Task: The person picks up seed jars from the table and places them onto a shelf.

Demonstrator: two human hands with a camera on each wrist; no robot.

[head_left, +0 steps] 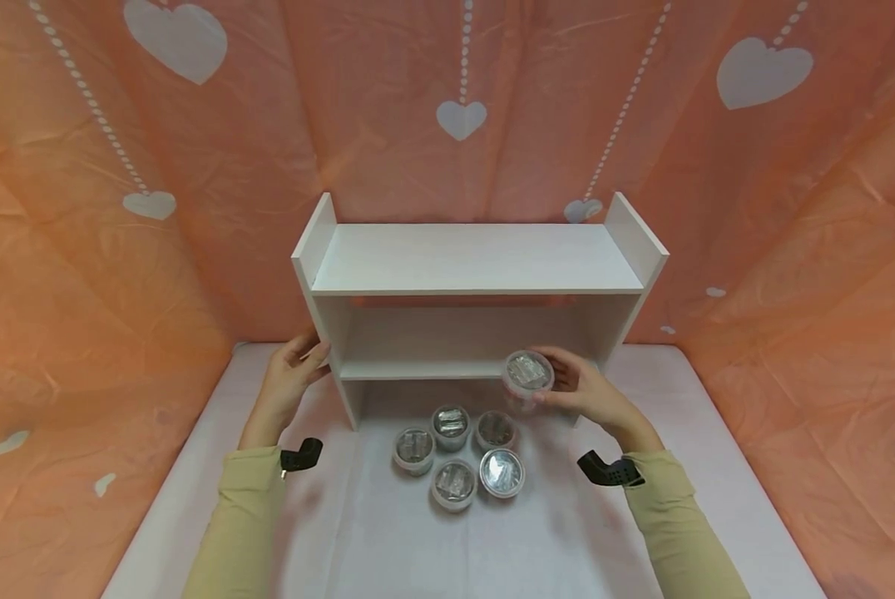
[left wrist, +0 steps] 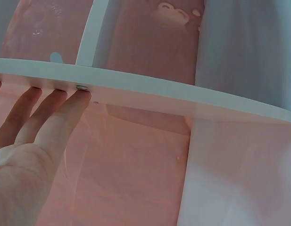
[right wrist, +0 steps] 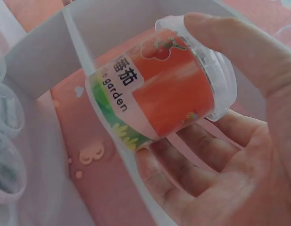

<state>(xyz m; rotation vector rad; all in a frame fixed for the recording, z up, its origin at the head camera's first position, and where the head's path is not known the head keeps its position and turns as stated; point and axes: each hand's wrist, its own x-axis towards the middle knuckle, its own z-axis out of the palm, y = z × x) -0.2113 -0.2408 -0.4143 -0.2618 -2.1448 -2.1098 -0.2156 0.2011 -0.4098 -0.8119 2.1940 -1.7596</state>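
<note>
My right hand (head_left: pixel 578 387) grips a clear plastic cup (head_left: pixel 528 372) with a lid, held in front of the white shelf's (head_left: pixel 477 258) lower opening, towards its right side. In the right wrist view the cup (right wrist: pixel 150 87) lies tilted between thumb and fingers, its red label showing a tomato picture and the word "garden". My left hand (head_left: pixel 292 378) is at the shelf's left side panel. Its fingertips (left wrist: pixel 81 96) touch the panel's outer face in the left wrist view, the fingers nearly straight. Several similar lidded cups (head_left: pixel 451 423) stand in a cluster on the table.
The shelf has a top board (head_left: pixel 477 249) between raised sides and a middle board (head_left: pixel 425 368) below. A white cloth (head_left: pixel 388 549) covers the table. Orange sheeting with pale hearts (head_left: pixel 461 120) hangs behind and on both sides.
</note>
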